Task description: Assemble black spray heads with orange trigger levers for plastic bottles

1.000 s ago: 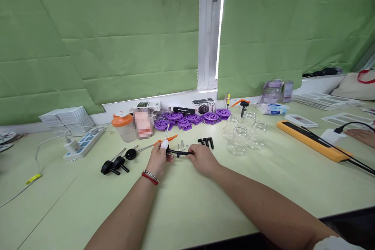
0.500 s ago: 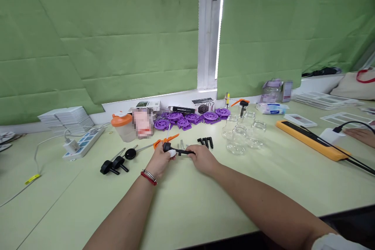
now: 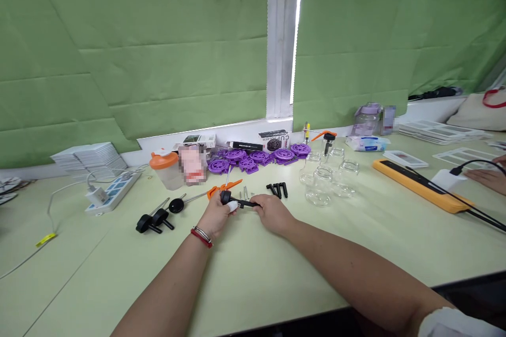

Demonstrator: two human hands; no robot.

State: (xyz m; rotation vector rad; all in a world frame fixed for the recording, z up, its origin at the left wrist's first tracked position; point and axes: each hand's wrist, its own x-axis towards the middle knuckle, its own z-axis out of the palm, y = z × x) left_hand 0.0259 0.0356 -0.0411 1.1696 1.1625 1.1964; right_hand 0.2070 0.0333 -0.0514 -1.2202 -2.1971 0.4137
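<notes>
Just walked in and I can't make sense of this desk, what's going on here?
A person seated at a pale green table holds a small black plastic part between both hands: the left hand grips its round end, the right hand its thin end. Just beyond lie an orange-handled tool, loose screws and more black pieces. Purple plastic wheels and empty glass jars sit farther back. Another person's hand rests at the far right.

A pink object [image 3: 193, 164] beside the orange-lidded cup is blurred; another person's hand [image 3: 490, 178] at far right is cut off by the edge.
</notes>
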